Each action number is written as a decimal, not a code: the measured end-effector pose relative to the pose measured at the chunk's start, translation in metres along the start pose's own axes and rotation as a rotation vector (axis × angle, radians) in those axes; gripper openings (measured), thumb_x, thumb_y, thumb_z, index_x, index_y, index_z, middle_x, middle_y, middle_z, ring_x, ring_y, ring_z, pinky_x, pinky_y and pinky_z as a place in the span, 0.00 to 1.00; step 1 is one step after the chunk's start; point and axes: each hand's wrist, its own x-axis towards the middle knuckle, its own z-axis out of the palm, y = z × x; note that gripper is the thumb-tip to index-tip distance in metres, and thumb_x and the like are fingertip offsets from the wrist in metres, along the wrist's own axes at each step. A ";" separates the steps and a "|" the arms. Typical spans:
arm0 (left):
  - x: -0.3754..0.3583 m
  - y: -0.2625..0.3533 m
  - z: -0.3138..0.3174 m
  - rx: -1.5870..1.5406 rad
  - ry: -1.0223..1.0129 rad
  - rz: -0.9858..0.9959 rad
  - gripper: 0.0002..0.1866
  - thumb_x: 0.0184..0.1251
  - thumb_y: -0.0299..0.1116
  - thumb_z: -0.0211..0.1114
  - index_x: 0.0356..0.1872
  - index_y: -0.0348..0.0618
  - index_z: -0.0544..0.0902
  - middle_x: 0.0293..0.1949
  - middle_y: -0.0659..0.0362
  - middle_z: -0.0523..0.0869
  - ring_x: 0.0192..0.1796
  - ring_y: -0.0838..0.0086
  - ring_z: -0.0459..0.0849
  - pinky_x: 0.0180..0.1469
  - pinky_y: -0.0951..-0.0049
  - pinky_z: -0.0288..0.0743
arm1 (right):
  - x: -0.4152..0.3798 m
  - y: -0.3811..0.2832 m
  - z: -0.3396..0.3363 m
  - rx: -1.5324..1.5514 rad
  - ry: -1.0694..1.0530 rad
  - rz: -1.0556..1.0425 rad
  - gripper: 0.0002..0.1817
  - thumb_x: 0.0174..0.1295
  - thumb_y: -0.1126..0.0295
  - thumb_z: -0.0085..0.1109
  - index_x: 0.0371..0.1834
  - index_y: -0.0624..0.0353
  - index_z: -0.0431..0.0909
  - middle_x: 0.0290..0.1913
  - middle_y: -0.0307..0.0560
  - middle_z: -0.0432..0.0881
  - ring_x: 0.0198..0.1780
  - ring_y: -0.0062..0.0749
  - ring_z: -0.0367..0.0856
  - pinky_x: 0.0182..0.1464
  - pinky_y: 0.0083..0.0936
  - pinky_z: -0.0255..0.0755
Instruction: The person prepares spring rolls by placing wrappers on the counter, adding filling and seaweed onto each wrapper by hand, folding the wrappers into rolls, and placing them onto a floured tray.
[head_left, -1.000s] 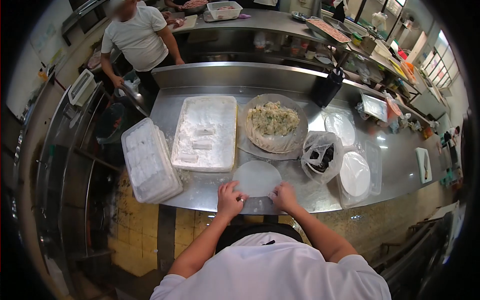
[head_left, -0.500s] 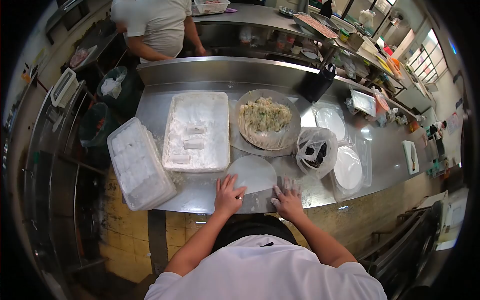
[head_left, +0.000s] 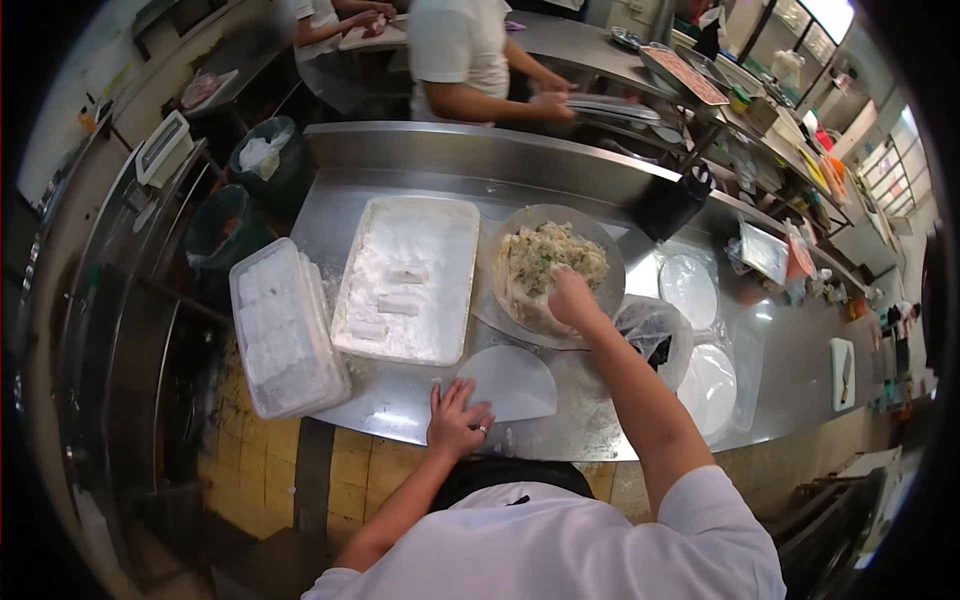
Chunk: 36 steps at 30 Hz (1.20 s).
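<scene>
At the bowl, right hand meets mixture

From the head view, the right hand stretches over the bowl's near side, fingertips bunched together at the mixture; whether they grip any, I cannot tell. On the table, the left hand rests with fingers slightly apart at the left end of a white sheet. This sheet lies flat just nearer than the bowl, its far edge rounded, its near edge straight. To the left are a floury tray with three rolls and, beyond it, a tub.
</scene>
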 end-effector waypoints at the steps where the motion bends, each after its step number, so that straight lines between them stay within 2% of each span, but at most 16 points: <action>1: 0.001 0.001 -0.001 0.004 0.002 0.002 0.13 0.62 0.47 0.80 0.45 0.60 0.96 0.73 0.52 0.84 0.79 0.50 0.76 0.84 0.29 0.55 | 0.009 0.006 0.012 -0.009 -0.017 -0.037 0.15 0.64 0.73 0.61 0.50 0.70 0.86 0.54 0.73 0.87 0.60 0.70 0.85 0.64 0.54 0.80; 2: 0.001 0.001 -0.002 0.007 0.003 0.004 0.13 0.62 0.47 0.79 0.45 0.61 0.96 0.73 0.53 0.84 0.79 0.51 0.76 0.84 0.30 0.55 | 0.015 0.012 0.024 -0.018 -0.034 -0.072 0.14 0.66 0.72 0.59 0.46 0.73 0.86 0.52 0.73 0.87 0.57 0.71 0.87 0.63 0.55 0.82; 5: 0.002 0.004 -0.005 0.009 -0.009 -0.007 0.13 0.62 0.48 0.79 0.46 0.61 0.96 0.73 0.53 0.84 0.80 0.51 0.76 0.84 0.30 0.55 | 0.013 -0.013 0.025 -0.158 -0.268 -0.043 0.12 0.64 0.73 0.59 0.42 0.72 0.88 0.48 0.72 0.89 0.54 0.69 0.88 0.61 0.54 0.83; 8: 0.004 0.006 -0.006 0.003 -0.004 0.000 0.13 0.62 0.48 0.78 0.46 0.61 0.96 0.73 0.54 0.84 0.80 0.51 0.75 0.84 0.29 0.55 | 0.010 -0.024 0.006 0.014 -0.097 -0.026 0.12 0.61 0.73 0.60 0.39 0.70 0.89 0.46 0.70 0.90 0.52 0.68 0.89 0.60 0.53 0.83; 11: 0.001 0.004 -0.002 0.013 -0.005 0.007 0.13 0.62 0.48 0.78 0.45 0.61 0.96 0.73 0.54 0.84 0.80 0.51 0.75 0.84 0.29 0.55 | 0.013 -0.021 0.024 -0.061 -0.187 0.053 0.13 0.61 0.72 0.63 0.42 0.69 0.90 0.45 0.70 0.90 0.52 0.68 0.89 0.60 0.53 0.83; 14: 0.003 0.003 -0.003 0.020 -0.003 0.020 0.13 0.61 0.47 0.79 0.45 0.60 0.95 0.73 0.53 0.84 0.80 0.51 0.75 0.83 0.29 0.56 | 0.009 -0.047 0.010 -0.156 -0.282 -0.100 0.13 0.64 0.68 0.67 0.43 0.68 0.91 0.46 0.73 0.90 0.52 0.70 0.89 0.58 0.53 0.83; 17: 0.005 0.006 -0.006 -0.005 0.043 0.025 0.12 0.60 0.45 0.80 0.43 0.57 0.94 0.70 0.54 0.85 0.78 0.52 0.77 0.83 0.30 0.57 | 0.002 -0.051 -0.022 0.152 -0.329 -0.127 0.16 0.66 0.70 0.68 0.51 0.71 0.91 0.46 0.65 0.94 0.48 0.56 0.93 0.55 0.44 0.83; 20: 0.003 0.005 -0.004 -0.055 0.094 -0.014 0.12 0.55 0.42 0.83 0.39 0.56 0.93 0.64 0.56 0.86 0.74 0.54 0.80 0.83 0.33 0.58 | -0.012 -0.064 -0.067 0.596 -0.556 0.145 0.20 0.69 0.71 0.68 0.61 0.71 0.89 0.47 0.49 0.94 0.44 0.33 0.89 0.51 0.33 0.81; 23: -0.002 0.001 0.000 -0.072 0.118 -0.009 0.13 0.53 0.40 0.85 0.38 0.54 0.91 0.59 0.57 0.86 0.71 0.54 0.81 0.83 0.34 0.59 | -0.047 -0.066 -0.068 0.887 -0.608 0.224 0.18 0.74 0.72 0.66 0.62 0.68 0.89 0.43 0.38 0.89 0.44 0.20 0.81 0.51 0.25 0.78; 26: -0.003 0.000 -0.007 -0.102 0.076 -0.009 0.12 0.55 0.37 0.82 0.39 0.52 0.91 0.59 0.57 0.85 0.72 0.54 0.81 0.83 0.34 0.59 | -0.087 -0.074 -0.054 0.776 -0.675 0.121 0.20 0.73 0.70 0.68 0.65 0.67 0.87 0.46 0.40 0.91 0.46 0.23 0.83 0.54 0.27 0.79; 27: -0.002 -0.001 -0.009 -0.117 0.057 -0.011 0.11 0.56 0.36 0.81 0.40 0.52 0.91 0.60 0.57 0.85 0.73 0.55 0.80 0.84 0.34 0.58 | -0.100 -0.094 -0.068 0.588 -0.644 0.058 0.20 0.69 0.71 0.71 0.63 0.64 0.88 0.46 0.46 0.93 0.48 0.29 0.88 0.51 0.27 0.81; 30: -0.004 -0.008 -0.015 -0.147 -0.002 0.012 0.12 0.57 0.34 0.80 0.43 0.51 0.90 0.60 0.57 0.86 0.74 0.54 0.80 0.85 0.36 0.57 | -0.139 -0.109 -0.036 0.421 -0.589 -0.051 0.16 0.68 0.71 0.71 0.57 0.64 0.90 0.50 0.56 0.93 0.48 0.44 0.92 0.51 0.34 0.84; 33: -0.007 -0.012 -0.013 -0.120 -0.015 0.019 0.14 0.60 0.38 0.81 0.47 0.51 0.90 0.63 0.57 0.86 0.76 0.54 0.79 0.84 0.37 0.60 | -0.164 -0.108 0.018 0.383 -0.530 -0.167 0.13 0.65 0.71 0.72 0.51 0.63 0.90 0.49 0.60 0.92 0.49 0.55 0.90 0.55 0.42 0.84; 36: -0.008 -0.012 -0.014 -0.121 -0.013 0.024 0.16 0.59 0.38 0.81 0.48 0.51 0.90 0.64 0.57 0.86 0.76 0.55 0.79 0.84 0.38 0.59 | -0.180 -0.100 0.058 0.156 -0.257 -0.348 0.12 0.60 0.72 0.73 0.47 0.60 0.92 0.48 0.56 0.91 0.50 0.54 0.87 0.56 0.45 0.83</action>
